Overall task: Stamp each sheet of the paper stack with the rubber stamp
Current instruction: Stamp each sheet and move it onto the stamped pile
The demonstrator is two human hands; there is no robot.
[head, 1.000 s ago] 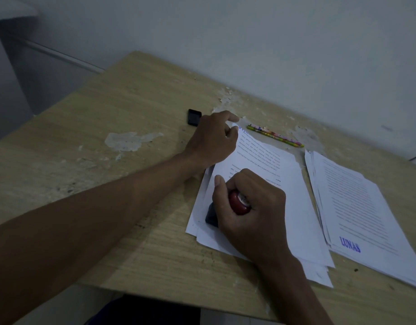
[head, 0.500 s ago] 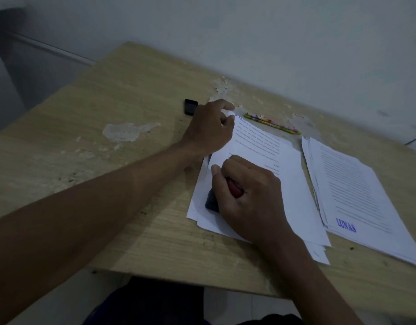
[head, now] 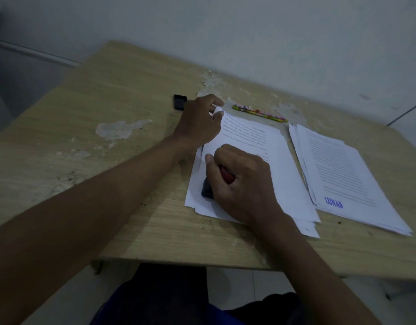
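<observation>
- Left hand pinches the far corner of the paper stack lying mid-table; thin, floppy sheets, best lifted by 1 corner.
- Right hand curls round the rubber stamp, upright, face down on the stack's near-left corner.
- Stack's long axis runs away from the person.

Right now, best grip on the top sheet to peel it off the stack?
Pinch the curled far-left corner of the top sheet, coming from the left, as the left hand does. That corner is already lifted off the paper stack; the near end is pinned under the rubber stamp in the right hand.
</observation>
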